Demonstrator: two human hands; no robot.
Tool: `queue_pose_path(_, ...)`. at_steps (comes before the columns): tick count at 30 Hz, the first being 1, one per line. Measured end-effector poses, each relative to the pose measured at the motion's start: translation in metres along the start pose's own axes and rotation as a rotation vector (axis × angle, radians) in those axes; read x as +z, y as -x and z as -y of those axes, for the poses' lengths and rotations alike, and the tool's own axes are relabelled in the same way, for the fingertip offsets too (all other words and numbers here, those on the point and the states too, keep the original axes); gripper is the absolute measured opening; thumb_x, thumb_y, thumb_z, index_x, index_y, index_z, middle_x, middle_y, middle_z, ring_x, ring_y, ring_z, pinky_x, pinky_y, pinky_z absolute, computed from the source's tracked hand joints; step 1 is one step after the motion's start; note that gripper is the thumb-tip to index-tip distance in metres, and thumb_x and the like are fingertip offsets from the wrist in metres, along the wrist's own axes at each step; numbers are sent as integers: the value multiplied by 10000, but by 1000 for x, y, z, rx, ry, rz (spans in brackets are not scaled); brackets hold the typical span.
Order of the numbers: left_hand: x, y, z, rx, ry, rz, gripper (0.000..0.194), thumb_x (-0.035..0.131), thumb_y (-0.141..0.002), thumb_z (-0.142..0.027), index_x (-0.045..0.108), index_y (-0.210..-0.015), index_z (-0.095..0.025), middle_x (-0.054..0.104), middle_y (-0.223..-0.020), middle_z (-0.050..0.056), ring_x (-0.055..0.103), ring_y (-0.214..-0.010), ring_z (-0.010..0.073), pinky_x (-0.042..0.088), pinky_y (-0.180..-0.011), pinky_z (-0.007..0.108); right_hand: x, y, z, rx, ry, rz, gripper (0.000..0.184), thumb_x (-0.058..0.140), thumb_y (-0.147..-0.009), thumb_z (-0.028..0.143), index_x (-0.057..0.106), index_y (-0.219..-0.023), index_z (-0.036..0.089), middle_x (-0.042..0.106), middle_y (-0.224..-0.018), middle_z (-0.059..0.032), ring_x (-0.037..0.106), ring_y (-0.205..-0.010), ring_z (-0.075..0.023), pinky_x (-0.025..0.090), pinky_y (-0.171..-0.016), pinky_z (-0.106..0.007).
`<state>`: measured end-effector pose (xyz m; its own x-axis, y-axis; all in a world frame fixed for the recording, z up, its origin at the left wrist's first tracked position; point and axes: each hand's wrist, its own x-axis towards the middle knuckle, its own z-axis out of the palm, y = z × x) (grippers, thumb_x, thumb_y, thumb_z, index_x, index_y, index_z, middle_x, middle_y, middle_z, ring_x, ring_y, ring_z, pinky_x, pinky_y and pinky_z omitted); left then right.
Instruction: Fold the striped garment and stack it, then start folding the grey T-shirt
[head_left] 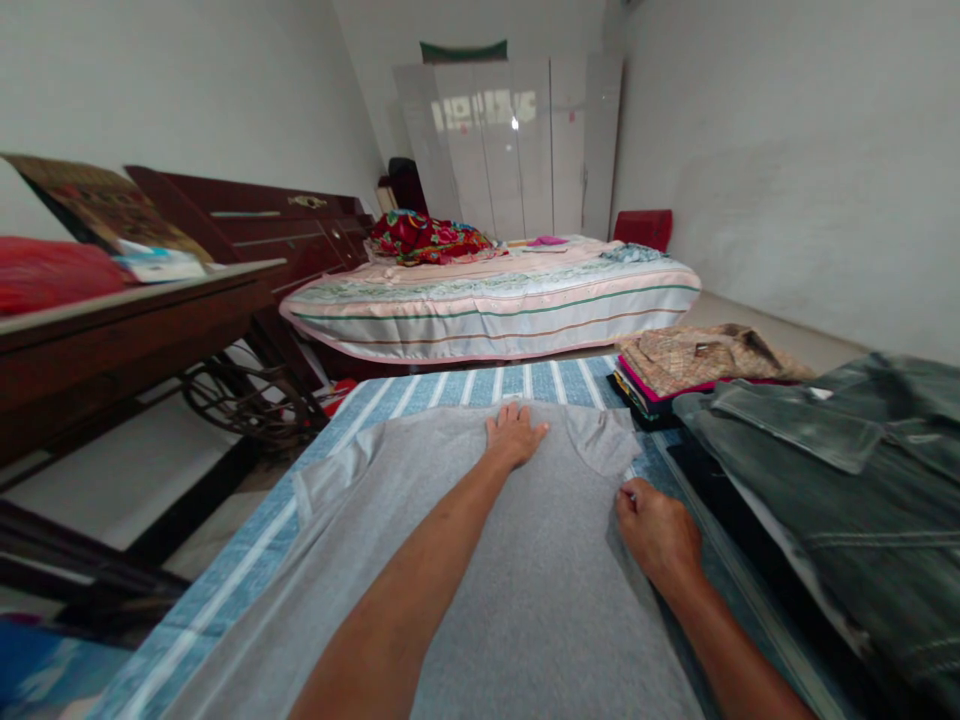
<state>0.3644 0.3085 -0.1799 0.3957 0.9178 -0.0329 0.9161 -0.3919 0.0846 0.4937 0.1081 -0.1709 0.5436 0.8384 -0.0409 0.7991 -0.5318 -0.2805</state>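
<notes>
A grey T-shirt (525, 560) lies spread out over a blue-and-white striped cloth (225, 590), its collar end away from me and its sleeves out to both sides. My left hand (514, 435) rests flat near the collar with its fingers spread. At the shirt's right edge, just below the right sleeve, my right hand (660, 530) is closed, pinching the edge of the fabric. The lower part of the shirt runs out of view beneath my left forearm.
Dark green denim clothing (847, 500) is piled close on the right. Behind it sits a folded stack topped by a tan patterned garment (697, 355). A bed (495, 320) stands ahead, with a wardrobe (517, 150) beyond. On the left is a treadle table (150, 300).
</notes>
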Motion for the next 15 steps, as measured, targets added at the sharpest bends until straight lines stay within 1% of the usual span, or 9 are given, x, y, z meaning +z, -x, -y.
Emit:
queue_pose_path(2,-3,-1,1,14,1,-13,624,282,-878,-597,394,-1351,-204,260,-1506,115,238,-1369,293,235,-1063,501,1,0,-1,-2,-1,-1,276,388,-896,323,656,-907,256,686,-764,-59,640,-701,-188,252,-500,-253)
queue_pose_path(3,-5,-1,3,14,0,-29,600,274,-889,-579,416,-1332,-199,304,-1487,115,282,-1350,278,265,-1057,468,2,-1,-1,-5,-1,-5,277,388,-896,323,656,-910,256,685,-760,-58,640,-700,-189,252,-499,-254)
queue_pose_path(5,-13,-4,8,-17,-7,-75,524,244,-925,-485,468,-1277,-168,422,-1406,133,397,-1277,254,332,-1020,408,3,-1,-2,-10,3,-10,273,394,-895,326,657,-918,257,682,-750,-56,643,-703,-192,254,-499,-255)
queue_pose_path(7,-21,-9,18,-71,-21,-115,449,252,-937,-366,510,-1218,-130,511,-1300,162,478,-1196,255,377,-975,392,3,-1,-2,-13,3,-9,267,403,-893,329,658,-918,257,682,-747,-55,648,-709,-195,256,-499,-254)
queue_pose_path(8,-24,-11,24,-93,-29,-126,417,277,-929,-326,524,-1195,-120,532,-1264,169,491,-1176,262,386,-963,397,3,-1,-2,-13,2,-8,265,405,-893,329,659,-915,257,683,-749,-56,650,-711,-195,257,-500,-254)
queue_pose_path(9,-26,-13,30,-102,-37,-130,392,308,-919,-308,532,-1182,-121,539,-1250,168,486,-1178,268,384,-962,404,3,-1,-2,-11,2,-6,266,406,-893,330,661,-911,256,684,-752,-57,651,-709,-194,257,-500,-254)
queue_pose_path(11,-27,-16,43,-85,-45,-118,372,347,-911,-334,540,-1172,-152,531,-1268,142,450,-1214,263,370,-978,407,3,-1,-2,-6,5,-10,266,406,-892,326,661,-907,254,685,-753,-61,650,-701,-191,257,-498,-255)
queue_pose_path(13,-24,-18,54,-55,-48,-92,383,348,-913,-397,540,-1173,-190,510,-1304,110,418,-1241,250,358,-990,406,3,-1,-1,-6,10,-15,263,407,-890,326,659,-908,255,686,-751,-63,646,-694,-191,253,-497,-255)
queue_pose_path(15,-20,-19,62,-41,-48,-75,401,321,-920,-430,535,-1175,-206,493,-1326,99,407,-1249,245,355,-990,413,4,-1,-1,-5,13,-21,258,408,-891,331,655,-915,260,688,-749,-61,642,-689,-194,244,-497,-255)
